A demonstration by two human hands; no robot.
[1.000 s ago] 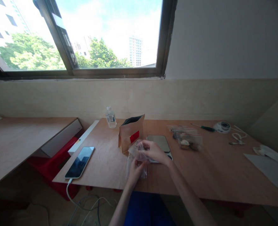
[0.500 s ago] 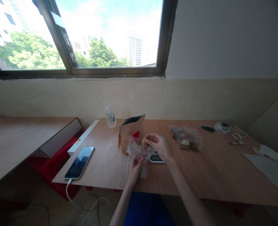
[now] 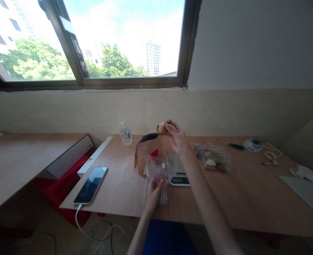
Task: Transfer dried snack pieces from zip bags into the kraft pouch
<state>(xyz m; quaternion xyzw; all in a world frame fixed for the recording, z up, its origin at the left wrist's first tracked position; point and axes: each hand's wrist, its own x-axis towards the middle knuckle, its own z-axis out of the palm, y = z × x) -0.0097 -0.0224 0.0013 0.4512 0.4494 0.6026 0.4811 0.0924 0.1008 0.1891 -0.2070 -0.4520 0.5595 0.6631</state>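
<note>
Simple workroom, wooden tables [image 3: 246,198], screwdriver [image 3: 236,146], large window [image 3: 129,39]

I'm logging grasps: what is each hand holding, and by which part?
Right hand: a brown lump, by its right end. Left hand: a clear plastic bag, below its red-edged top.

Bare slim forearms [image 3: 206,194], bare left hand [image 3: 153,193], bare right hand [image 3: 178,140], deep-blue clothing [image 3: 167,239] worn below

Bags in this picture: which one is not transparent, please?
The upright brown paper bag with the red patch, left of the scale. The plastic bag in the left hand and the zip bags lying right of the scale are see-through.
</note>
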